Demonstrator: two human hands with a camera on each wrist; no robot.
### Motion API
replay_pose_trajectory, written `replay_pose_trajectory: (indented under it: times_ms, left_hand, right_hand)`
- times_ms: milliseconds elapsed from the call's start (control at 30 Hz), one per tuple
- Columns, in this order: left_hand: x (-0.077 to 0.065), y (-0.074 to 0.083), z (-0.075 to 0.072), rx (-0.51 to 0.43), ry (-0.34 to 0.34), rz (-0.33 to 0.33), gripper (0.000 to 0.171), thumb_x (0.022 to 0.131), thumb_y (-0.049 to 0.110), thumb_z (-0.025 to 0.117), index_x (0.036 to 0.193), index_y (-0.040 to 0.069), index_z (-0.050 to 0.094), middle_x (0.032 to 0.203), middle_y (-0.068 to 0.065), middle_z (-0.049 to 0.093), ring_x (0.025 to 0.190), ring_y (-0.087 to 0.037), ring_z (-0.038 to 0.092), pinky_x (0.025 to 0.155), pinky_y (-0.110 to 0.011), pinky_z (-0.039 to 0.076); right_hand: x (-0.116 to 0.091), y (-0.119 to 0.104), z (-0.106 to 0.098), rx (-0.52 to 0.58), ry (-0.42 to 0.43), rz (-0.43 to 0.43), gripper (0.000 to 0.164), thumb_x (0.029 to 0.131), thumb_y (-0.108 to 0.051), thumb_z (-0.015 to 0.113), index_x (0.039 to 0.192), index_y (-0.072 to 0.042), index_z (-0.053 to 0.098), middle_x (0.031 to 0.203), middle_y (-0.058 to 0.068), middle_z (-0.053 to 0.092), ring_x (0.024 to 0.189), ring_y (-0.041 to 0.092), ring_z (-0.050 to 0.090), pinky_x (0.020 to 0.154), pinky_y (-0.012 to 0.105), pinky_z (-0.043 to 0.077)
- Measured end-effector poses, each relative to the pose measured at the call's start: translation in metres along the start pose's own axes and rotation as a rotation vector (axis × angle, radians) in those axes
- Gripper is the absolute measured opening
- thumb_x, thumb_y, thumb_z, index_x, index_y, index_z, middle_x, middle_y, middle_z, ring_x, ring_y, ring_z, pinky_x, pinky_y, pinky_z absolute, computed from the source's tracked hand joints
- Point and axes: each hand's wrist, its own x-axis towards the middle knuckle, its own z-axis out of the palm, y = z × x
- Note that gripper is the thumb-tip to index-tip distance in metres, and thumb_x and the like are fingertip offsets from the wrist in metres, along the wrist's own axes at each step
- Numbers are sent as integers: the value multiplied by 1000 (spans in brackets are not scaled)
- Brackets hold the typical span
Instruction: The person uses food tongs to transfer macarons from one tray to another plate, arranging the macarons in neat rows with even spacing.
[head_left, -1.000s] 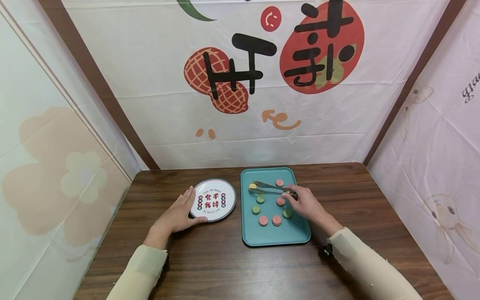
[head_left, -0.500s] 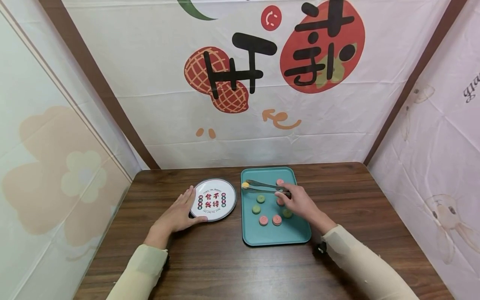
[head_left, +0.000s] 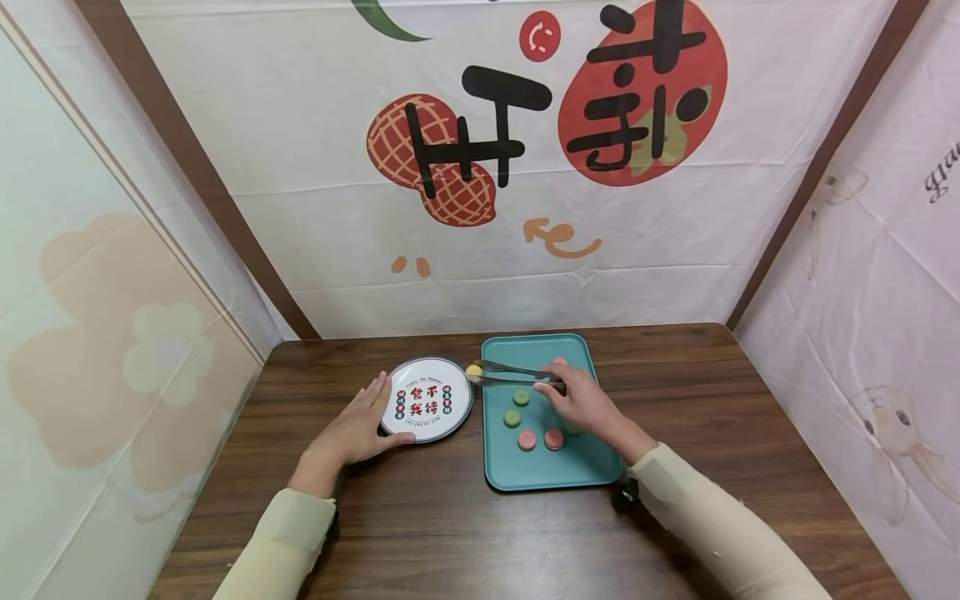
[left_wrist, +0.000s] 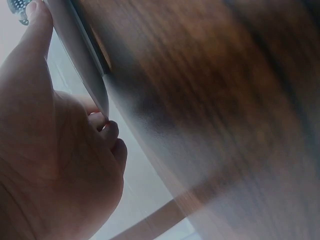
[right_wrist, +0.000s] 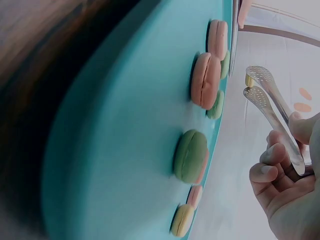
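My left hand (head_left: 358,427) rests at the left side of a round white plate (head_left: 435,425) with red and black lettering, fingers extended along the rim and thumb at the near edge. In the left wrist view the fingertips (left_wrist: 111,134) meet the plate's edge. My right hand (head_left: 588,408) grips metal tongs (head_left: 517,369) with perforated ends. Between the tongs' tips is a yellow macaron (head_left: 473,372), held at the plate's right rim, beside the teal tray (head_left: 517,475). The right wrist view shows the tongs (right_wrist: 272,107) pinching this macaron (right_wrist: 249,81) above the tray's level.
Green macarons (head_left: 512,418) and pink macarons (head_left: 527,440) lie spread on the tray, some partly behind my right hand. Another yellow macaron (right_wrist: 183,220) shows there in the right wrist view. A printed cloth wall (head_left: 450,292) rises behind the brown wooden table (head_left: 420,533).
My right hand has moved left with the tongs, carrying the yellow macaron from over the tray to the plate's right rim. My left hand stays in place.
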Motion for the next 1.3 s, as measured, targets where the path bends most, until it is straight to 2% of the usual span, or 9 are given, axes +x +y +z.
replay_pose_trajectory:
  times_ms: [367,533,667,800,933,1167,1300]
  left_hand:
    - [1,3,0,10,-3,-10,127,93,79,64,169,-7,10,178,-26,8,165,-42,13,133,-57,17]
    - [1,3,1,13,-7,-12,127,92,79,64,169,-7,10,178,-25,7,164,-42,13,133,-58,17]
    - [0,3,1,15,-5,-12,127,93,79,63,169,-7,10,178,-25,7,165,-42,12,133,-57,17]
    - [-1,4,2,20,-3,-8,126,93,79,63,169,-6,9,178,-25,6,165,-42,12,134,-57,16]
    - [-1,3,3,13,7,-3,127,93,79,63,169,-7,10,178,-25,7,165,-42,12,133,-57,17]
    - [-1,3,3,7,17,0,127,92,80,63,169,-7,11,178,-26,8,164,-43,13,133,-58,17]
    - [-1,3,3,10,19,1,127,92,79,63,169,-7,11,178,-26,8,164,-43,14,133,-58,17]
  right_hand:
    - [8,-10,9,-7,-32,-12,38,110,-29,66,133,2,70,60,-8,41,51,5,32,50,25,32]
    - [12,-12,14,0,-39,-24,35,109,-25,66,131,3,70,60,-8,41,52,5,34,50,25,33]
    - [16,-14,19,5,-39,-38,33,109,-24,67,130,1,71,63,-8,46,54,6,38,51,26,36]
    - [20,-17,22,6,-59,-21,38,110,-28,66,134,1,69,67,-5,53,55,8,43,51,27,39]
    - [23,-21,25,-1,-82,0,43,111,-33,63,137,1,68,69,-4,54,56,9,45,52,27,40]
    - [29,-28,30,-16,-98,12,47,111,-31,64,142,3,64,68,-3,53,55,7,42,52,27,39]
    - [32,-29,34,-19,-111,33,49,111,-34,62,145,2,63,73,0,58,56,8,44,54,28,41]
